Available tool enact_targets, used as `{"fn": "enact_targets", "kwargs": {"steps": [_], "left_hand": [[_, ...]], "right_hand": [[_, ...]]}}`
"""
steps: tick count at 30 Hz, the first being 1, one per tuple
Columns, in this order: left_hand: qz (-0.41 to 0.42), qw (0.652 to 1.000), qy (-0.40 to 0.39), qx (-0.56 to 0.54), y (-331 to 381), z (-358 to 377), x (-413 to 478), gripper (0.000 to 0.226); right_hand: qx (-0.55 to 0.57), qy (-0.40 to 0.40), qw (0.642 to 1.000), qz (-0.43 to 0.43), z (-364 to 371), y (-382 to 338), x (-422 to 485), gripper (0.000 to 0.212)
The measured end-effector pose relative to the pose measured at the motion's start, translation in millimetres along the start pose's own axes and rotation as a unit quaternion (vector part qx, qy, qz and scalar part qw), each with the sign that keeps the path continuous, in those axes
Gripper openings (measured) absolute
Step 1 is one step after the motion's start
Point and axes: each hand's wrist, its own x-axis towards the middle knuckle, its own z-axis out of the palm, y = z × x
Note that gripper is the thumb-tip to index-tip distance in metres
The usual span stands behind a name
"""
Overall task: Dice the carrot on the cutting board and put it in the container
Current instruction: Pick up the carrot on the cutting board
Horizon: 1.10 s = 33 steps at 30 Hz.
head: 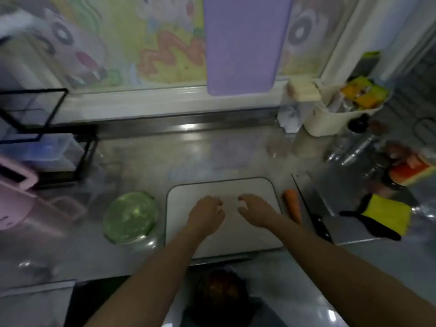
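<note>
Hands are hovering close together over the middle of the white cutting board (247, 185). The left hand (207, 212) and the right hand (253, 210) are each keeping their fingers loosely curled and are gripping nothing. The carrot (292, 204) is lying whole on the counter (188, 152) just beside the board's right edge, between the board and a black-handled knife (313, 215). The green glass container (129, 217) is sitting just left of the board.
</note>
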Motion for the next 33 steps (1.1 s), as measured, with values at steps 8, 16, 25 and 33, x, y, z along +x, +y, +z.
{"fn": "enact_targets", "kwargs": {"steps": [8, 16, 25, 33], "left_hand": [[-0.044, 0.978, -0.09, 0.183, 18.6, 70.8, 16.2, 0.057], [-0.098, 0.969, -0.014, 0.224, 45.0, 81.2, 21.6, 0.065], [-0.071, 0.971, -0.004, 0.228, 36.9, 80.9, 19.7, 0.064], [-0.023, 0.987, 0.023, 0.157, 14.9, 68.9, 12.9, 0.049]], "right_hand": [[-0.051, -0.008, 0.998, -0.037, 30.3, 49.3, -14.9, 0.056], [-0.096, 0.26, 0.959, 0.05, -10.4, 86.8, -9.5, 0.047], [0.045, 0.22, 0.972, 0.067, -16.7, 111.3, -15.8, 0.057], [0.11, 0.118, 0.987, -0.024, 13.5, 49.1, -7.1, 0.071]]}}
